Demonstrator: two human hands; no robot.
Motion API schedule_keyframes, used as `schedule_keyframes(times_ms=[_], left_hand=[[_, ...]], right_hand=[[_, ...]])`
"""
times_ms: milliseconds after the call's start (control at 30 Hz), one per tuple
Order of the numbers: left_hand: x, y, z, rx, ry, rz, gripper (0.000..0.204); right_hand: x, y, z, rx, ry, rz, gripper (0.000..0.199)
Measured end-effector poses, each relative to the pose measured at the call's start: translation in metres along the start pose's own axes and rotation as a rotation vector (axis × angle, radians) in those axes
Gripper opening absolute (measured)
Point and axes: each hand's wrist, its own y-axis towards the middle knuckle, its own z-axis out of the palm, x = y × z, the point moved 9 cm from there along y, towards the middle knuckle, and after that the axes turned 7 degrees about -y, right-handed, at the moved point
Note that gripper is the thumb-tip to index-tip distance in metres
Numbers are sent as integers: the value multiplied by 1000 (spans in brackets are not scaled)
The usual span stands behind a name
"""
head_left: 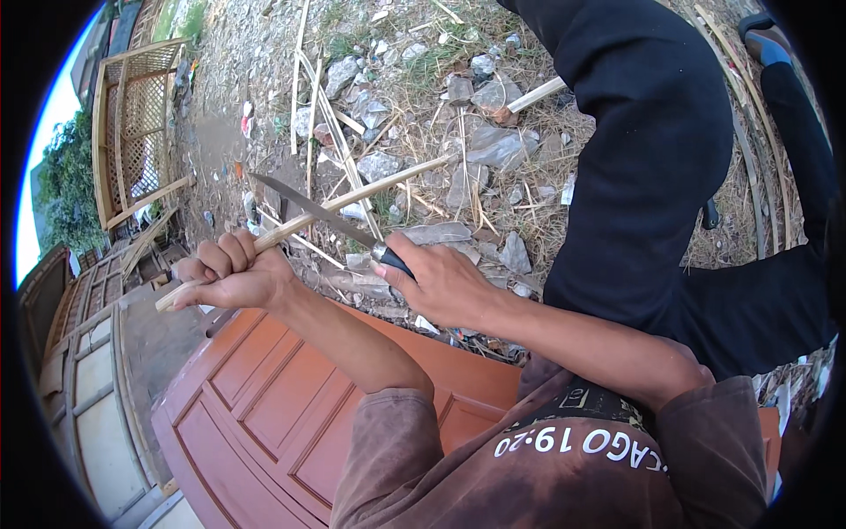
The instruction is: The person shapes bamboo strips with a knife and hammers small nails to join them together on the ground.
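Observation:
My left hand is closed around the lower left part of a pale wooden stick, which slants up to the right. In my right hand is the dark handle of a knife, its long blade pointing up and left. The blade crosses the stick just beyond my left fist; whether the edge is cutting into the wood I cannot tell. The fingers of my right hand wrap the handle and hide most of it.
Stones, dry grass and thin wooden strips litter the ground ahead. A reddish-brown panelled door lies below my arms. My dark-trousered leg is at the right. A wooden lattice frame stands at the far left.

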Motion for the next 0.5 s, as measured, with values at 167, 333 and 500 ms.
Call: schedule_keyframes(times_ms=[167,333,500], left_hand=[[-9,-17,15,-31,70,134,60],[-11,-23,18,-22,123,160,61],[-15,-23,18,-54,101,173,62]], right_hand=[[45,7,0,36,44,-121,32],[54,2,-6,-46,-9,-178,31],[-7,12,-21,-65,-73,-28,31]])
